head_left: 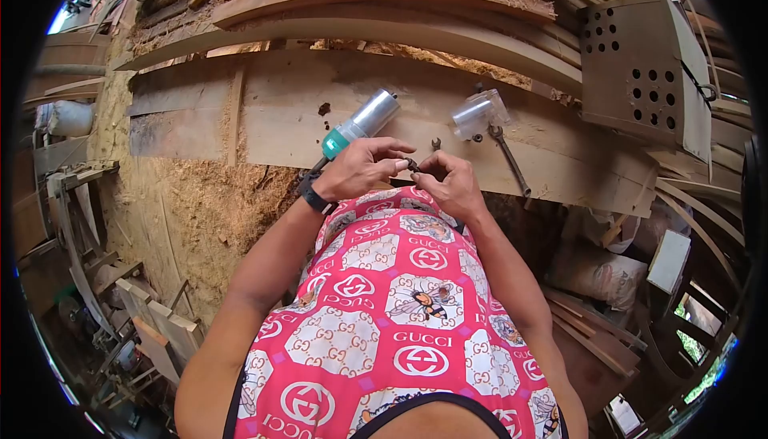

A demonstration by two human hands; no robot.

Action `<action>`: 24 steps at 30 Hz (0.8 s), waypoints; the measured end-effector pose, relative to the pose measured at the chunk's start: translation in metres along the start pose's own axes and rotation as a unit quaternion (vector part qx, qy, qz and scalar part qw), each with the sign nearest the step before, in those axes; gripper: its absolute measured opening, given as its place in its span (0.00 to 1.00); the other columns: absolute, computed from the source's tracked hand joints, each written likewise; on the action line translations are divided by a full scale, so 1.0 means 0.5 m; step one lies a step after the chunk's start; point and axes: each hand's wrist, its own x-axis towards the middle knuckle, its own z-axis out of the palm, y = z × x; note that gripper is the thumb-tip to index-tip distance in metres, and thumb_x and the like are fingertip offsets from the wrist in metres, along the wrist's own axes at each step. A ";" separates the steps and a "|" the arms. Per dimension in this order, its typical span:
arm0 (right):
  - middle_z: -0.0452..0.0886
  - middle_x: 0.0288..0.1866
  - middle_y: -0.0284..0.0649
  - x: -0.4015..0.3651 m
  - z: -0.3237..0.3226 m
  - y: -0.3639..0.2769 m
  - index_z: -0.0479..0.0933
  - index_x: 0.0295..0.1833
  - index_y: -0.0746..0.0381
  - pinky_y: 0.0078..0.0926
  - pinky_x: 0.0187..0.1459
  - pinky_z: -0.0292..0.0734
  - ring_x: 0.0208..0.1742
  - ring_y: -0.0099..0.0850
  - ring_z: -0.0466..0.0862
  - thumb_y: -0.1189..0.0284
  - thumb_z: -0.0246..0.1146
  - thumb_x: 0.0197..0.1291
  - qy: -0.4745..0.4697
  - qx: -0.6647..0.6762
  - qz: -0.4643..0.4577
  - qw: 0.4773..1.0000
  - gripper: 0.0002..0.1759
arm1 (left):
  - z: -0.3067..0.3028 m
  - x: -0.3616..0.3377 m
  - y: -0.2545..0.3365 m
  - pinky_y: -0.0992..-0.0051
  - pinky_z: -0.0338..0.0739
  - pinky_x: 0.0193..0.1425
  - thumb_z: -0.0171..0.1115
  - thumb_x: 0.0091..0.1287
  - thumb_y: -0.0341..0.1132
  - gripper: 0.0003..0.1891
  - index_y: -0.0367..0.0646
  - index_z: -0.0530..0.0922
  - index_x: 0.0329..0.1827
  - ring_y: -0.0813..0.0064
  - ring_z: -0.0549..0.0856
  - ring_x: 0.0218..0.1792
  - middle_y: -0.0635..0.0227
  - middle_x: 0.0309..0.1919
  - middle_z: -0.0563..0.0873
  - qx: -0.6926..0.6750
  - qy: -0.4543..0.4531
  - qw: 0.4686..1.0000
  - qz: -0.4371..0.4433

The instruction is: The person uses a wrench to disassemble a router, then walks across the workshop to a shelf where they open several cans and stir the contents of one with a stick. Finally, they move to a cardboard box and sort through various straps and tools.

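My left hand (362, 169), with a dark watch on its wrist, is closed with its fingertips on a small dark metal piece (413, 165), perhaps a nut or collet. My right hand (450, 183) pinches the same piece from the other side. Just beyond my left hand a silver and teal power tool (370, 119), like a trim router, lies on the plank. To the right rests a clear and silver tool base (478, 114). An open-end wrench (510, 161) lies beside it, and the head of a second wrench (436, 144) shows beyond my right hand.
A wide wooden plank (280, 103) forms the work surface, with long boards (384, 27) behind it. A wooden box with holes (640, 75) stands at the right end. Sawdust (200, 223) covers the ground at left. A white sack (600, 271) lies at lower right.
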 end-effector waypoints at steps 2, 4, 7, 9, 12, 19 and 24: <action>0.89 0.33 0.46 -0.005 -0.008 -0.002 0.85 0.41 0.69 0.28 0.38 0.82 0.34 0.26 0.87 0.72 0.72 0.59 0.015 0.028 0.003 0.999 0.11 | 0.005 0.015 -0.001 0.77 0.83 0.54 0.67 0.75 0.31 0.16 0.34 0.81 0.62 0.81 0.86 0.48 0.68 0.49 0.89 -0.023 -0.011 1.000 -0.004; 0.90 0.33 0.45 -0.017 -0.018 -0.023 0.85 0.41 0.69 0.27 0.37 0.81 0.34 0.24 0.87 0.72 0.72 0.60 0.030 0.055 0.012 0.998 0.10 | 0.022 0.025 -0.001 0.78 0.84 0.49 0.68 0.74 0.31 0.16 0.35 0.82 0.61 0.82 0.87 0.44 0.68 0.46 0.89 -0.056 -0.013 0.998 0.004; 0.89 0.33 0.45 -0.028 -0.030 -0.050 0.85 0.41 0.71 0.27 0.37 0.82 0.33 0.25 0.87 0.73 0.72 0.59 0.066 -0.006 -0.004 0.998 0.11 | 0.032 0.034 0.018 0.78 0.84 0.50 0.68 0.75 0.31 0.15 0.35 0.82 0.61 0.82 0.87 0.45 0.68 0.46 0.89 -0.050 -0.035 0.998 0.006; 0.90 0.35 0.46 -0.034 -0.033 -0.053 0.85 0.44 0.70 0.29 0.38 0.83 0.33 0.27 0.88 0.72 0.73 0.59 0.096 0.000 -0.010 0.995 0.13 | 0.033 0.041 0.018 0.79 0.84 0.49 0.68 0.75 0.31 0.15 0.35 0.82 0.60 0.82 0.87 0.45 0.68 0.46 0.90 -0.030 -0.038 0.999 0.016; 0.90 0.37 0.47 -0.048 -0.045 -0.085 0.84 0.50 0.69 0.31 0.41 0.84 0.37 0.29 0.89 0.72 0.74 0.58 0.053 0.048 0.011 0.997 0.16 | 0.034 0.035 0.033 0.80 0.83 0.48 0.68 0.75 0.31 0.12 0.35 0.83 0.57 0.84 0.87 0.44 0.68 0.44 0.90 0.023 -0.044 0.999 0.016; 0.86 0.41 0.57 -0.045 -0.073 -0.081 0.80 0.48 0.63 0.57 0.46 0.78 0.45 0.60 0.84 0.56 0.63 0.70 -0.098 -0.247 -0.071 0.961 0.19 | 0.073 0.014 0.079 0.72 0.83 0.39 0.69 0.71 0.30 0.06 0.35 0.85 0.43 0.72 0.90 0.33 0.57 0.34 0.91 0.209 -0.004 0.963 0.169; 0.86 0.42 0.59 -0.038 -0.096 -0.138 0.80 0.49 0.61 0.57 0.48 0.78 0.46 0.61 0.85 0.53 0.58 0.73 -0.160 -0.308 -0.035 0.937 0.20 | 0.078 0.002 0.114 0.58 0.79 0.34 0.71 0.68 0.38 0.10 0.42 0.81 0.33 0.53 0.85 0.30 0.58 0.27 0.84 0.388 0.048 0.873 0.293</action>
